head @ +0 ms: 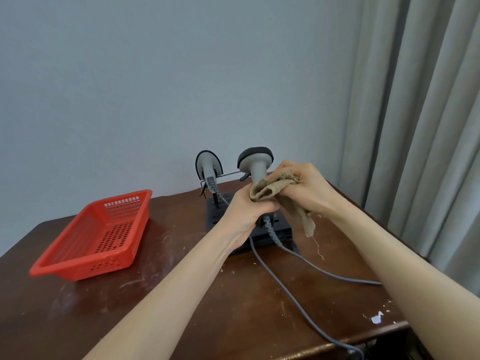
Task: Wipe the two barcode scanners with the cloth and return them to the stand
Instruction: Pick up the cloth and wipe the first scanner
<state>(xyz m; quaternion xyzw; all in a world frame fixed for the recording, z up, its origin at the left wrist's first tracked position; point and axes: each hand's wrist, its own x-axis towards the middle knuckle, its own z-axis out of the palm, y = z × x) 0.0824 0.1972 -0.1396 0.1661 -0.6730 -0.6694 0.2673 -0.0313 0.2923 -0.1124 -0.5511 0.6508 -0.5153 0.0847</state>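
I hold a grey barcode scanner [255, 162] upright above the black stand [220, 216]. My left hand [246, 211] grips the lower end of its handle, where the cable leaves it. A beige cloth [275, 188] is wrapped against the handle by my right hand [304, 188], and one end of the cloth hangs down. The second grey scanner [208, 165] hangs on the stand's wire arm at the back left, head up.
A red perforated plastic basket [98, 232] sits on the left of the dark wooden table [181, 294]. Two grey cables [291, 289] trail from the scanners across the table to its right front edge. A grey curtain [420, 126] hangs at the right.
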